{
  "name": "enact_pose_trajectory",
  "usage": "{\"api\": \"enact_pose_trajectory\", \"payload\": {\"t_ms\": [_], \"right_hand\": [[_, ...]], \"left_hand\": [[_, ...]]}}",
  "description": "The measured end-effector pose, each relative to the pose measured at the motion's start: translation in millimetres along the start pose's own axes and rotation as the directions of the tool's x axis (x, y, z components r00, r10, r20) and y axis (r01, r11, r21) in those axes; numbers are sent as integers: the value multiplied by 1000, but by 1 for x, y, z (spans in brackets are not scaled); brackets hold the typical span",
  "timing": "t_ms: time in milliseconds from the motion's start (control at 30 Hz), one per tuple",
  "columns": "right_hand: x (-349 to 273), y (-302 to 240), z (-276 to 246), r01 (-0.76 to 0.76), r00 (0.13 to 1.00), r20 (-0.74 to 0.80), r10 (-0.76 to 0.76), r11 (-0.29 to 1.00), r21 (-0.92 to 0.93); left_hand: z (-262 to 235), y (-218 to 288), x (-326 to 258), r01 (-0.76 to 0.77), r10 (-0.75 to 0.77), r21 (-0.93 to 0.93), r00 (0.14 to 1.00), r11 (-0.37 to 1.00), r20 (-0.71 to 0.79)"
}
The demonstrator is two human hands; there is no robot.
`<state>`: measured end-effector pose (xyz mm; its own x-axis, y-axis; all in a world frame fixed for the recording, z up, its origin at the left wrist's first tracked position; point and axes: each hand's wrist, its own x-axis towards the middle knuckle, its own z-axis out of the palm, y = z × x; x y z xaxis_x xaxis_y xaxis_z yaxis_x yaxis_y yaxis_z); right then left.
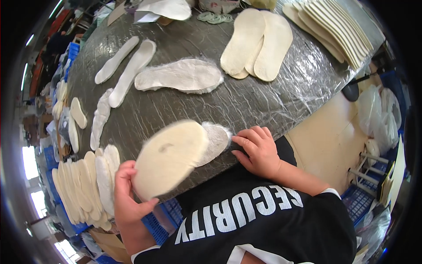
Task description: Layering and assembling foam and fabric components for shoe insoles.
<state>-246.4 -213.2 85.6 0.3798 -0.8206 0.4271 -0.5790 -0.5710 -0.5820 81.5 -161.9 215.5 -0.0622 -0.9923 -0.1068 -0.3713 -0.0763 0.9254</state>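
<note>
- Gripping cream insole w/ L hand at near-L rim, over counter; pinch lightly, don't bend.
- Holding nothing visible w/ R hand, parted fingers by fuzzy insole; can't tell re contact; avoid snagging.
- Steer clear of far insoles, upper R.

My worktop is covered in dark, wrinkled, shiny sheeting. Along its far edge I see pale green rings lying overlapped. To my right, a beige floor stretches off, with clear plastic bags bunched above a rack of pale bars and a blue crate. On my left, an opened cardboard box sits low, and bright windows glare beyond.
</note>
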Motion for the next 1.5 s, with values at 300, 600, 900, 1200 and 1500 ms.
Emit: {"api": "enact_pose_trajectory", "payload": {"t_ms": [300, 600, 900, 1200, 1500], "right_hand": [[8, 2, 6, -85, 996, 37, 86, 996, -14], [16, 8, -2, -31, 997, -58, 58, 922, 386], [41, -12, -3, -7, 996, 92, -2, 996, 94], [37, -5, -11, -100, 984, -127, 121, 982, 161], [39, -32, -3, -644, 675, 644, 360, -137, 752]], "left_hand": [[-1, -17, 18, -245, 182, 389, 964, 888, 193], [7, -8, 23, -201, 170, 260, 976, 945, 139], [19, 18, 17, 434, -409, -261, 901, 862, 147], [21, 2, -5, 310, -257, -266, 942, 913, 217], [49, 11, -5, -6, -144, 473, 949, 881, 281]]}}
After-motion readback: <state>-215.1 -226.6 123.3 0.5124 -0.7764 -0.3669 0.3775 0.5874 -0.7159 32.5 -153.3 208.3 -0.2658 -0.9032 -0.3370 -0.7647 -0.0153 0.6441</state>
